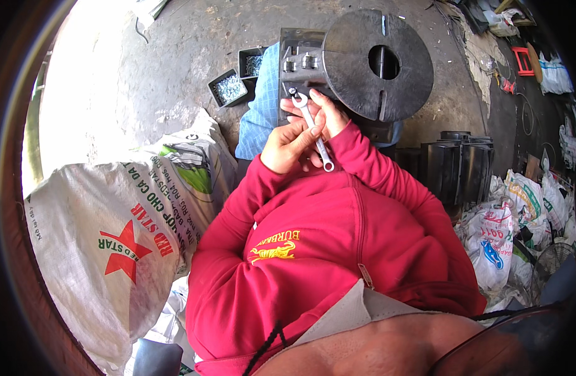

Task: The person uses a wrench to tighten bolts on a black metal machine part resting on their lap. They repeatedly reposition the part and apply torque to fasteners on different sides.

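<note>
My left hand [289,145] is closed around the shank of a silver combination wrench [310,120]. The wrench's open jaw points away from me, close by a small dark bolt [293,92] at the near edge of a black part; whether they touch I cannot tell. My right hand [328,116] lies palm up beside and partly beneath the wrench, its fingers stretched out against the near side of the black part. This black part [300,76] has a flat bracket with small metal fittings, joined to a large slotted disc [353,62] with a round centre hole. It rests over my blue-clad knees.
Two black trays of small metal hardware [229,89] stand on the floor left of my knee. A big white woven sack [100,238] fills the left side. Stacked black parts [457,166] stand at my right, with white bags [494,238] behind them. A red frame [522,61] lies far right.
</note>
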A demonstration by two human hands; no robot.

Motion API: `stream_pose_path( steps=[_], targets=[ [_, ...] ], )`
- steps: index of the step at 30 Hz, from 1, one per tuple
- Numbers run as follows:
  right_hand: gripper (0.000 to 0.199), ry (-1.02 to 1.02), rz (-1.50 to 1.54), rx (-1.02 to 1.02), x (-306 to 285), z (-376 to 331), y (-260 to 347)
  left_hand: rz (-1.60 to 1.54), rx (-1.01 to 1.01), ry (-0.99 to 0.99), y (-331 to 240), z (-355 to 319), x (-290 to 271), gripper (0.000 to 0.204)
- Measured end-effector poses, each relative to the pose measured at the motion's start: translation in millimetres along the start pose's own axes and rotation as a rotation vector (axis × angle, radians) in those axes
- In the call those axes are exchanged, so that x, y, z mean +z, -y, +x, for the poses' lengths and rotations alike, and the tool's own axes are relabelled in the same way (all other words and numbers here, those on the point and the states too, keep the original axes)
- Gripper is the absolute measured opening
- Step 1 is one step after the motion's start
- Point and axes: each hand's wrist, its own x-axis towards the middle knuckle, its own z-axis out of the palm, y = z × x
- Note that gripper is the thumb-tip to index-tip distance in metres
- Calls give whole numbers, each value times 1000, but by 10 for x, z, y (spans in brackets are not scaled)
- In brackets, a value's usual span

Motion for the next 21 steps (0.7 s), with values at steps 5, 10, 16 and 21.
stream_pose_path(
  steps=[5, 10, 16, 21],
  targets=[
    [70, 33, 17, 45, 29, -66, 37, -72, -9, 32, 9, 54, -47, 28],
    [74, 133, -2, 70, -38, -95, 39, -153, -56, -5, -31, 143, 22, 29],
    [64, 128, 22, 99, -18, -56, -112, -57, 7, -90, 41, 100, -70, 28],
    [52, 24, 48, -149, -187, 170, -158, 354, 119, -201, -240, 69, -683, 15]
  ],
)
